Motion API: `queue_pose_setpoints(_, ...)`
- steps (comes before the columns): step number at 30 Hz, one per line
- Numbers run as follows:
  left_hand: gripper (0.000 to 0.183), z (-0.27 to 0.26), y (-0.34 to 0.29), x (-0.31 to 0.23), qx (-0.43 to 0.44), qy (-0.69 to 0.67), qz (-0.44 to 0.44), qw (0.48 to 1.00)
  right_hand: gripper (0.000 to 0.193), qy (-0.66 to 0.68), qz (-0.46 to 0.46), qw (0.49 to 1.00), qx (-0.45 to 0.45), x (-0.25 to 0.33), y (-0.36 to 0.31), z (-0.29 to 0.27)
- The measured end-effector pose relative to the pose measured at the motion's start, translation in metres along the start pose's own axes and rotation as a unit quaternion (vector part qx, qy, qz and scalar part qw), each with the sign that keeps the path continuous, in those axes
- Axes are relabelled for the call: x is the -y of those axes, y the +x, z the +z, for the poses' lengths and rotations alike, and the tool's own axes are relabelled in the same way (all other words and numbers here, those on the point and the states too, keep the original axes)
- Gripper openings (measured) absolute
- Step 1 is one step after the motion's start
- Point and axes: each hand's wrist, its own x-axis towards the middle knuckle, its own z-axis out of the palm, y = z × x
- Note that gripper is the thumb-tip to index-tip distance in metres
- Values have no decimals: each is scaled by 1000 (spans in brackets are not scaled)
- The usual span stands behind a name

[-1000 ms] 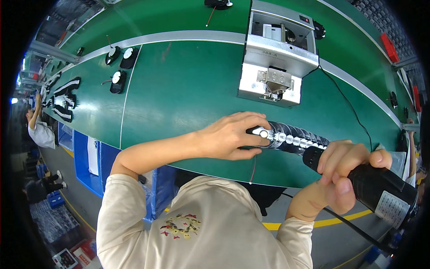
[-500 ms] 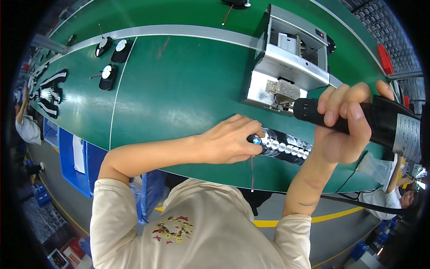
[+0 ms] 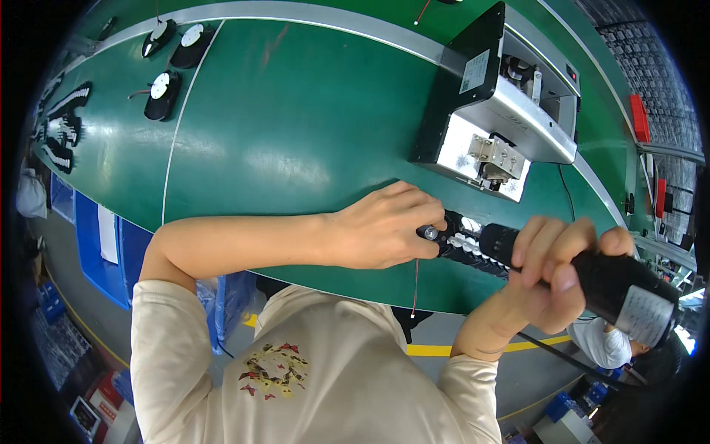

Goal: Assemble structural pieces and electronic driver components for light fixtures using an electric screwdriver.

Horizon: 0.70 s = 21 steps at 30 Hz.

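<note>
- The left hand (image 3: 381,229) lies on the near edge of the green table (image 3: 296,140), its fingers (image 3: 414,203) curled down and closed over the end of a black part (image 3: 462,244) that carries a row of small white pieces.
- A small round metal tip (image 3: 429,233) shows just at the edge of that hand, beside the thumb.
- The black part rests on the table at its near rim, between the two hands, and touches both the left hand and the nose of the tool.
- The right hand (image 3: 547,277) is wrapped tightly around a thick black power screwdriver (image 3: 592,277), fingers clenched over its barrel; the tool lies almost level, its nose pointing left toward the black part.
- The tool's rear end bears a grey label, and a black cable (image 3: 562,355) runs below it.
- A thin red wire (image 3: 415,285) hangs down from the part over the table's edge.
- Behind the hands stands a black and silver machine (image 3: 495,111) with a metal fixture on its front, well apart from the part.
- Far left on the table sit three round black fans (image 3: 161,95) with white centres.
- Another person in a white sleeve (image 3: 606,348) shows at the lower right, below the tool.
</note>
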Motion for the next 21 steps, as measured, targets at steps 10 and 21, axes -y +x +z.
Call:
queue_pose_setpoints(10,10,-2,0,-1,5,-15,-19,1000,37,-46,2,999,-29,-18,-22,19)
queue_pose_setpoints(21,14,-6,1,-3,-3,-9,-14,1000,40,32,-8,999,-28,-8,-9,10)
